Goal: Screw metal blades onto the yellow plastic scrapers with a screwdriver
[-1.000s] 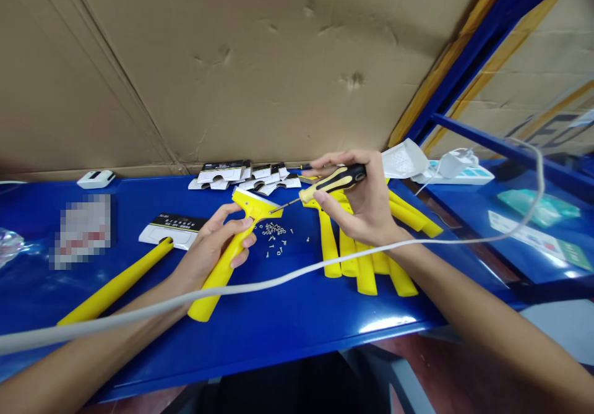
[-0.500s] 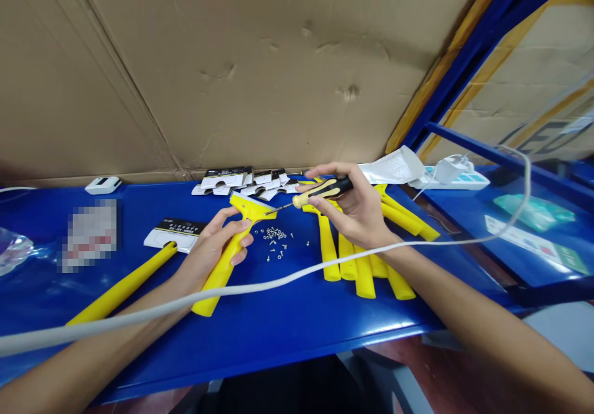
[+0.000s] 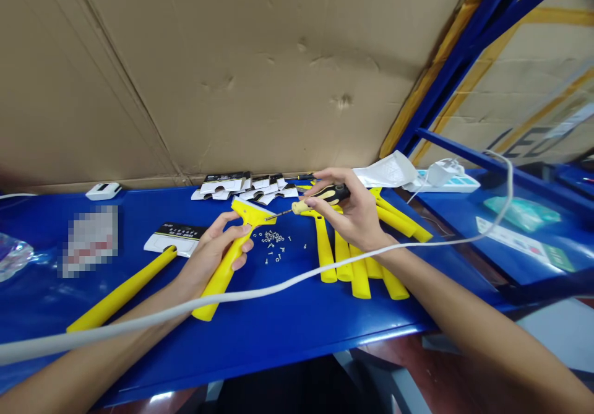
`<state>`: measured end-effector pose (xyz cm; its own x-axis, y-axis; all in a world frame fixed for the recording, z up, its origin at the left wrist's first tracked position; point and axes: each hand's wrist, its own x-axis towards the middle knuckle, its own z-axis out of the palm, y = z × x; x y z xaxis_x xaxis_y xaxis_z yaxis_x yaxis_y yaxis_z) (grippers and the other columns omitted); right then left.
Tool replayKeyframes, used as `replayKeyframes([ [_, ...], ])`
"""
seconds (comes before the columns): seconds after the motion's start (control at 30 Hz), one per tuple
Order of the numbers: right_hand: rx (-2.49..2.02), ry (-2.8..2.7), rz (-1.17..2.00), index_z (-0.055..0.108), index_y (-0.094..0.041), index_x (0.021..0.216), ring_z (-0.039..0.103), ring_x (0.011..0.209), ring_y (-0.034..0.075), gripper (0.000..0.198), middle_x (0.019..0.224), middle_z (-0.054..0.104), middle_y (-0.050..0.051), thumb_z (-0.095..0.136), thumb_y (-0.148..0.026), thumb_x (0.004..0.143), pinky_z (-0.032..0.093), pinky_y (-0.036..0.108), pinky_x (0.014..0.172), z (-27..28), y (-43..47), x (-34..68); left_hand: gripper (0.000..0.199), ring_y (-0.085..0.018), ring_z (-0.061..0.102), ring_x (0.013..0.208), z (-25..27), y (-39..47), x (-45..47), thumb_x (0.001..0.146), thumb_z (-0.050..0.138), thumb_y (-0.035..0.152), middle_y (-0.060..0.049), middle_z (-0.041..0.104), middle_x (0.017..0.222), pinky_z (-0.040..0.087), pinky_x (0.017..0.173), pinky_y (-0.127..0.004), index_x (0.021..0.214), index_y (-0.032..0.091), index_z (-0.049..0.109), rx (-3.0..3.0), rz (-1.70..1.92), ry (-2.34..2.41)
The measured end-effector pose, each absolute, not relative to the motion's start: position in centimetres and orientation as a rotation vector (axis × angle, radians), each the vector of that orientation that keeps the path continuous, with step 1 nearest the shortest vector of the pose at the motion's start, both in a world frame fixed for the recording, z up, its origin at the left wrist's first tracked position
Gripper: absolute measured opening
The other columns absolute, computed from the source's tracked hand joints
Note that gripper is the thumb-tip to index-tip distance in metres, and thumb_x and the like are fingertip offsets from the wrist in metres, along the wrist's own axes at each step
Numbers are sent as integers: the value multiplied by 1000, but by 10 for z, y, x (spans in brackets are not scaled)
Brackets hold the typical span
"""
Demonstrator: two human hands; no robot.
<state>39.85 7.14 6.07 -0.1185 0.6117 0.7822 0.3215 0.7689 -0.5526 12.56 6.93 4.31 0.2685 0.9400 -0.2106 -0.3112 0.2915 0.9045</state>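
Note:
My left hand (image 3: pixel 217 247) is wrapped round the neck of a yellow scraper (image 3: pixel 221 283), its wide head tilted up and to the right. A screwdriver (image 3: pixel 327 197) with a cream and black handle is pinched in my right hand (image 3: pixel 357 213). Its thin shaft points left, and the tip meets the right part of the scraper head; whether it sits in a screw is too small to tell. Just right of the scraper, small screws and nuts (image 3: pixel 273 238) lie scattered on the blue table (image 3: pixel 288 315).
Several yellow scrapers (image 3: pixel 360 278) lie to the right. Black-and-white cards (image 3: pixel 227 182) are piled at the back. Another scraper (image 3: pixel 123 290) with a card lies left. A white cable (image 3: pixel 273 287) hangs across the view. A power strip (image 3: pixel 445 182) is back right.
The view has shifted slightly. Both hands keep their holds, and the screwdriver tip stays at the right part of the scraper head.

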Motion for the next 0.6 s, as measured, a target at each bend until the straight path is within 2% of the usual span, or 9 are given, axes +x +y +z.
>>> replayKeyframes([
  [0.1,-661,-1736,435,54,-26,137,75,121,25,48,130,73,9,80,-28,97,65,42,100,60,72,397,53,-6,49,41,43,70,126,76,90,23,5,63,74,33,35,-13,114,25,53,872,1027,905],
  [0.17,-605,-1718,548,51,-26,139,73,127,25,49,140,68,11,78,-26,98,65,41,100,58,72,396,53,-6,49,40,42,70,126,77,90,23,7,61,71,33,36,-13,115,26,52,860,1026,911],
  [0.27,-651,-1675,477,56,-26,131,80,105,21,47,115,77,5,84,-27,94,67,37,90,55,75,396,51,-7,52,43,41,71,126,78,89,21,5,63,75,33,35,-13,114,27,53,828,1051,915],
  [0.33,-711,-1656,384,60,-25,123,80,97,21,43,103,77,2,88,-30,90,67,38,88,55,75,396,51,-8,58,50,41,71,127,76,89,19,2,67,84,35,36,-13,113,25,55,819,1068,905],
  [0.4,-701,-1659,408,59,-25,123,79,106,23,41,113,76,5,85,-32,92,66,41,95,56,74,396,51,-9,60,54,40,71,127,75,89,18,-2,70,91,36,36,-13,114,24,56,823,1058,895],
  [0.5,-614,-1681,583,52,-26,131,75,124,25,43,137,70,11,78,-31,98,65,44,104,58,70,395,51,-8,56,48,40,71,126,76,89,20,1,69,84,36,36,-14,114,25,56,829,1042,902],
  [0.53,-611,-1687,599,52,-26,131,75,124,25,42,137,70,12,78,-31,98,65,44,102,58,69,394,50,-7,53,45,40,71,126,77,89,20,2,67,80,35,36,-14,114,25,55,830,1045,908],
  [0.6,-649,-1683,514,57,-25,126,79,112,24,39,123,76,8,82,-30,96,66,41,96,57,69,394,50,-7,50,42,41,71,124,79,88,21,4,64,73,35,36,-14,115,26,54,839,1036,915],
])
